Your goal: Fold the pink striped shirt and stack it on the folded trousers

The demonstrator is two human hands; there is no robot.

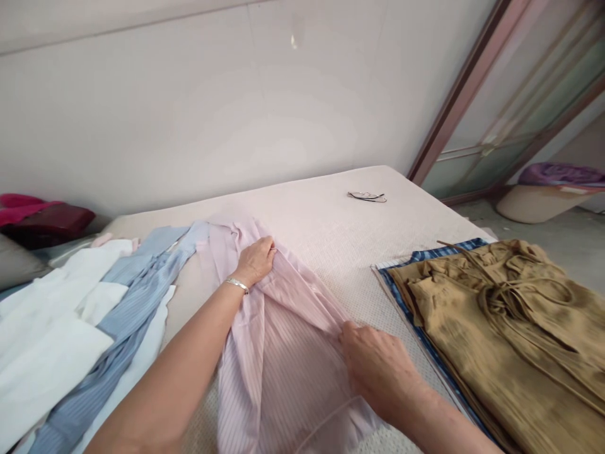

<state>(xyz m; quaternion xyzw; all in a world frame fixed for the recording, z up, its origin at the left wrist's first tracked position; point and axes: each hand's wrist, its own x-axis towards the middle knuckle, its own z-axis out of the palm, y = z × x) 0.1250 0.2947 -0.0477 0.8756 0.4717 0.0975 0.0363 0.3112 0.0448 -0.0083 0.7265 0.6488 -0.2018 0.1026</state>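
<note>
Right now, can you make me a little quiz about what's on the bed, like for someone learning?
1. True or false: both hands are on the pink shirt.
2. What lies on the bed near the wall? A) glasses B) a cup C) a book
3. Fill in: the tan garment lies on top of a ____ striped cloth.

Key:
1. True. The left hand grips the fabric near its top and the right hand pinches a fold lower down.
2. A, the glasses.
3. Blue.
</note>
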